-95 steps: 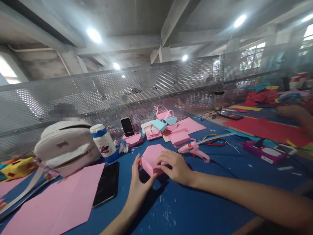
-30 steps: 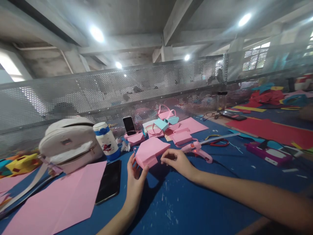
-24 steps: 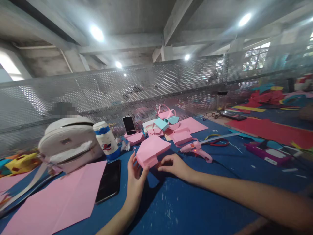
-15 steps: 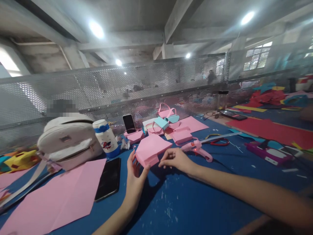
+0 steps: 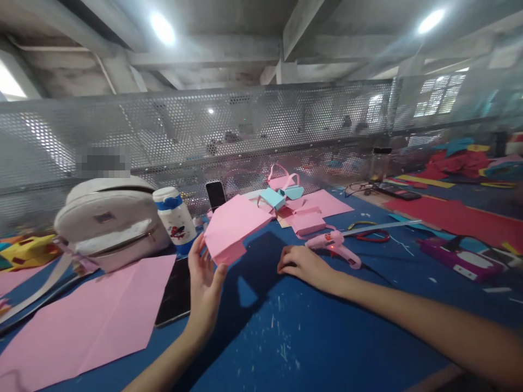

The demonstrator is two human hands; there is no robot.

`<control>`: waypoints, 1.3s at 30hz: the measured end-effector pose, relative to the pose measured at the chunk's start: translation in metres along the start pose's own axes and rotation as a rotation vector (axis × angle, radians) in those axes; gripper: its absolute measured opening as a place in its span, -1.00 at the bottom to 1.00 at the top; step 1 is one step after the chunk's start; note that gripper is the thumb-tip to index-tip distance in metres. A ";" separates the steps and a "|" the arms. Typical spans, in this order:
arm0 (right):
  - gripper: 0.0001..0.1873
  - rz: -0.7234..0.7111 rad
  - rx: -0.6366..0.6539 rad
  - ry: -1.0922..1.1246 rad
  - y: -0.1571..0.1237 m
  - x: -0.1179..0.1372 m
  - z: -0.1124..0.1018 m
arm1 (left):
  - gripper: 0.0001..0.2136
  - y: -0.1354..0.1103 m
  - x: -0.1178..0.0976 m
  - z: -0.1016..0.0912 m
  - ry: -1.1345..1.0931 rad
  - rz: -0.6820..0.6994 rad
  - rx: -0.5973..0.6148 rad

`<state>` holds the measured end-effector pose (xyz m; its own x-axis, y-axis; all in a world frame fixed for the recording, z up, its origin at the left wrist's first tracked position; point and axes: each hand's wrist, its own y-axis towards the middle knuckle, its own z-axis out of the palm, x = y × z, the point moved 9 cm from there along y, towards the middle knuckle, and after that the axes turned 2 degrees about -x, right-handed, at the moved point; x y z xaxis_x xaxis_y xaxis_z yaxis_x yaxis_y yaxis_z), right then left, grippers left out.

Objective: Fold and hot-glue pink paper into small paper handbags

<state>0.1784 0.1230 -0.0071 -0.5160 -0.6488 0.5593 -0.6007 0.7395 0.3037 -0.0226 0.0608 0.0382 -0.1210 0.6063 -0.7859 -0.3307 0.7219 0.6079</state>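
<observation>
My left hand (image 5: 204, 283) holds a folded pink paper box (image 5: 232, 226) up off the blue table (image 5: 286, 337), thumb and fingers pinching its lower corner. My right hand (image 5: 304, 267) rests on the table just right of it, fingers curled down on the surface and holding nothing. A pink glue gun (image 5: 333, 245) with a lit red light lies a little beyond my right hand.
A white bag (image 5: 106, 226), a white-and-blue bottle (image 5: 174, 218) and a propped phone (image 5: 215, 194) stand at the back left. A black phone (image 5: 175, 294) and a pink sheet (image 5: 81, 321) lie left. Finished paper bags (image 5: 290, 204), scissors (image 5: 368, 234), red paper (image 5: 457, 215) lie right.
My left hand has lifted the pink box up and to the left. My right hand has let go of it and come down onto the table.
</observation>
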 end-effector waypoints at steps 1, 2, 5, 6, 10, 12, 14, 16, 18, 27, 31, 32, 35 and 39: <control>-0.87 -0.005 0.006 -0.011 0.000 0.000 0.001 | -0.28 -0.002 0.003 0.001 -0.012 -0.012 0.005; -0.86 -0.011 0.012 -0.020 0.000 0.001 0.002 | -0.29 -0.003 0.005 0.002 -0.020 -0.022 0.007; -0.76 -0.026 0.030 -0.044 0.000 0.003 0.004 | -0.29 -0.007 0.009 0.004 -0.014 -0.045 0.020; -0.73 -0.030 0.035 -0.054 0.000 0.003 0.004 | -0.29 -0.009 0.010 0.004 -0.007 -0.053 0.028; -0.69 -0.043 0.049 -0.131 0.000 0.005 0.002 | -0.31 -0.015 0.016 0.007 0.020 -0.078 0.064; -0.73 -0.050 0.056 -0.185 -0.001 0.007 0.001 | -0.34 -0.016 0.018 0.008 0.035 -0.078 0.073; -0.79 -0.062 0.066 -0.243 -0.002 0.009 0.002 | -0.35 -0.017 0.021 0.009 0.045 -0.073 0.076; -0.84 -0.079 0.080 -0.302 -0.002 0.011 0.003 | -0.35 -0.017 0.022 0.009 0.048 -0.071 0.075; -0.87 -0.099 0.095 -0.356 -0.003 0.013 0.004 | -0.35 -0.017 0.023 0.009 0.049 -0.073 0.071; -0.84 -0.221 0.195 -0.548 -0.004 0.027 0.008 | -0.35 -0.019 0.027 0.008 0.038 -0.112 0.069; -0.86 -0.236 0.202 -0.622 -0.003 0.028 0.011 | -0.35 -0.020 0.028 0.009 0.024 -0.129 0.069; -0.87 -0.237 0.201 -0.639 -0.003 0.028 0.012 | -0.35 -0.020 0.027 0.009 0.026 -0.128 0.071; -0.86 -0.244 0.199 -0.691 -0.001 0.028 0.016 | -0.36 -0.020 0.025 0.010 0.037 -0.123 0.080; -0.87 -0.267 0.197 -0.761 0.000 0.029 0.024 | -0.37 -0.021 0.025 0.012 0.045 -0.118 0.094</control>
<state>0.1491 0.1000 -0.0095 -0.5701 -0.7945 -0.2091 -0.8213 0.5441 0.1716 -0.0073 0.0649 0.0074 -0.1293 0.5014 -0.8555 -0.2566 0.8165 0.5173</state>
